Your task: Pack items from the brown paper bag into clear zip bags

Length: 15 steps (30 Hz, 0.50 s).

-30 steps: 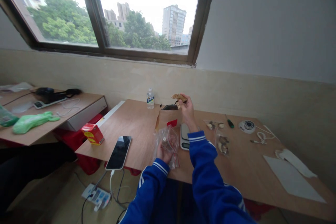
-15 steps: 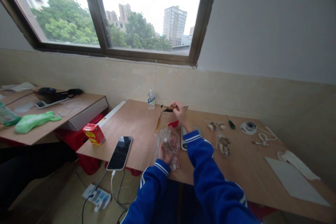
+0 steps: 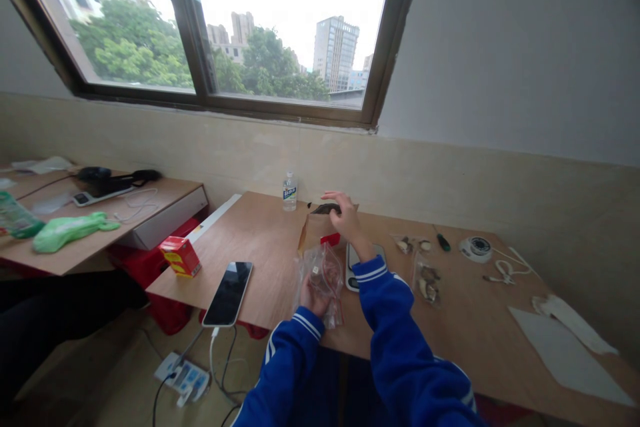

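My left hand (image 3: 313, 297) is closed on a clear plastic bag (image 3: 327, 273), which bulges over the fingers near the table's front edge. Behind it stands an open brown paper bag (image 3: 311, 230) with a red patch and dark contents showing at its mouth. My right hand (image 3: 345, 215) is over that mouth, fingers bent around a dark flat piece (image 3: 326, 209); the fingertips are partly hidden. A white scale (image 3: 352, 280) lies partly under my right forearm.
A phone (image 3: 229, 293) and red box (image 3: 181, 256) lie left, a bottle (image 3: 289, 192) behind. Rightward are small filled bags (image 3: 428, 281), a green-handled screwdriver (image 3: 443, 242), a round white device (image 3: 477, 248), a white sheet (image 3: 565, 350) and a glove (image 3: 575, 324). A person's dark-clothed leg (image 3: 70, 313) is at left.
My right hand has shifted slightly at the paper bag's mouth, and its fingers are now more extended. More of a dark piece shows beneath them. My left hand still holds the clear bag.
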Motion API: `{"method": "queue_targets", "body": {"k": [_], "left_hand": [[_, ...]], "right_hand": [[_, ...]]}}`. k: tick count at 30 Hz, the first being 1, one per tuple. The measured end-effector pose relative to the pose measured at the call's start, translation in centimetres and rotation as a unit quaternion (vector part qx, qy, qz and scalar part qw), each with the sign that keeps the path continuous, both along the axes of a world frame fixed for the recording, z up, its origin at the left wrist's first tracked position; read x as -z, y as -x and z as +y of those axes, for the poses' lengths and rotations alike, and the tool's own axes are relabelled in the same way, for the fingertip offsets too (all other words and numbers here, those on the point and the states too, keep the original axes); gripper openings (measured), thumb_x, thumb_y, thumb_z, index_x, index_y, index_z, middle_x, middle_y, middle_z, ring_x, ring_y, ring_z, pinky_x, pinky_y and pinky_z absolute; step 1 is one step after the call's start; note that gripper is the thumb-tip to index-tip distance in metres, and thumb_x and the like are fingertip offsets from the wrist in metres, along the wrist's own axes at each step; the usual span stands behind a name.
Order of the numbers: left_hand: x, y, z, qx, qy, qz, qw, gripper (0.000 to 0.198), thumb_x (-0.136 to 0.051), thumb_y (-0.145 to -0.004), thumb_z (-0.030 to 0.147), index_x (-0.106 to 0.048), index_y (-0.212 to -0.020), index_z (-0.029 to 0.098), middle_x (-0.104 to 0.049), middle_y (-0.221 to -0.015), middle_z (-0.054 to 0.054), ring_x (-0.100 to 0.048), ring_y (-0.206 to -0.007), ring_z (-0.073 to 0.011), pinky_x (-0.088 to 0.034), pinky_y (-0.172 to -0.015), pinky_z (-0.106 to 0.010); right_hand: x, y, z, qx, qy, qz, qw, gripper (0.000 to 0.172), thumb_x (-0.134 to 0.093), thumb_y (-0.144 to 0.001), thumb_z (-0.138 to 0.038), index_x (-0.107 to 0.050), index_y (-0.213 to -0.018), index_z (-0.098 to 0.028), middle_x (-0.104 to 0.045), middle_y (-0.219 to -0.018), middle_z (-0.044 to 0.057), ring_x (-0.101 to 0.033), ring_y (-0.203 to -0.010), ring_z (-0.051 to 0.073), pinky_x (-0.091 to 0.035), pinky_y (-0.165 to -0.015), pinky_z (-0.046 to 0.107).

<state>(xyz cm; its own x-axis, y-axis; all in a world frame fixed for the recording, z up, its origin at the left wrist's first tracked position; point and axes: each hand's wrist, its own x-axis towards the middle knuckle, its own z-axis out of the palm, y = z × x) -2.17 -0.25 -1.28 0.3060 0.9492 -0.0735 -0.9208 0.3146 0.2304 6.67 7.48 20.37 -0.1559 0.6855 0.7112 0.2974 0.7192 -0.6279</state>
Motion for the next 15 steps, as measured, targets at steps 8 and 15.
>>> {"method": "queue_targets", "body": {"k": [8,15], "left_hand": [[-1.5,0.2,-0.2,-0.005,0.023,0.064,0.998,0.059,-0.012,-0.092,0.027,-0.07,-0.092,0.018,-0.071,-0.096,-0.001,-0.049,-0.119,-0.0257,-0.036,-0.101,-0.042],[-0.9,0.2,0.1,-0.03,0.073,0.082,0.994,0.049,-0.025,-0.09,0.024,-0.071,-0.078,0.018,-0.072,-0.081,-0.003,-0.044,-0.124,-0.0251,-0.034,-0.105,-0.038]], "right_hand": [[7.8,-2.0,-6.4,-0.034,0.235,0.122,0.964,0.018,-0.045,-0.075,-0.017,-0.062,-0.075,-0.02,-0.063,-0.071,0.001,-0.058,-0.069,0.017,-0.048,-0.07,0.031],[14.4,-1.5,-7.8,0.017,0.264,0.023,0.964,0.016,-0.05,-0.069,-0.012,-0.061,-0.076,-0.022,-0.063,-0.078,0.001,-0.059,-0.077,0.02,-0.047,-0.078,0.036]]}}
